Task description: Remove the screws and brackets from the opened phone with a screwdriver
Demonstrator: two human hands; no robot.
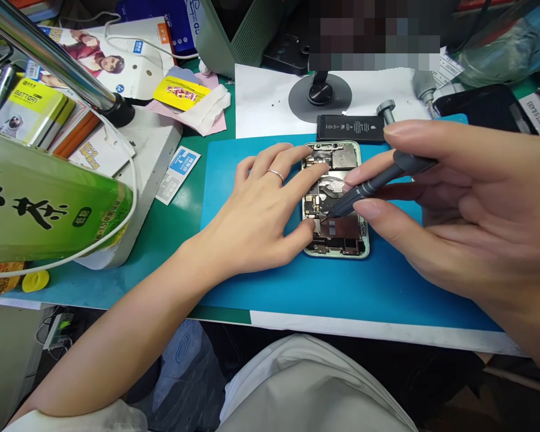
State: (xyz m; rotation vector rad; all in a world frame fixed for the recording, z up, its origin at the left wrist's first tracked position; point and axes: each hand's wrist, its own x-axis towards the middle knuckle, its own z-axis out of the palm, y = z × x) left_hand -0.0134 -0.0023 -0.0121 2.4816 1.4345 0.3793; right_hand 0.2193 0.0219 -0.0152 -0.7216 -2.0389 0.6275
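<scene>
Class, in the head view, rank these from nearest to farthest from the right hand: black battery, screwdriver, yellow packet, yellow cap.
1. screwdriver, held in the right hand.
2. black battery, just behind its fingers.
3. yellow packet, back left.
4. yellow cap, far left, front edge.

blue mat [297,288], pale green phone frame [337,255], black battery [350,128], grey screwdriver [378,183], green bottle [49,204], yellow cap [35,280]

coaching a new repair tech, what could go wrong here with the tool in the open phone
The slim grey screwdriver in the right hand has its tip inside the opened pale green phone; a slip could scratch the board. The left hand only presses its edge, so the phone might shift.
</scene>
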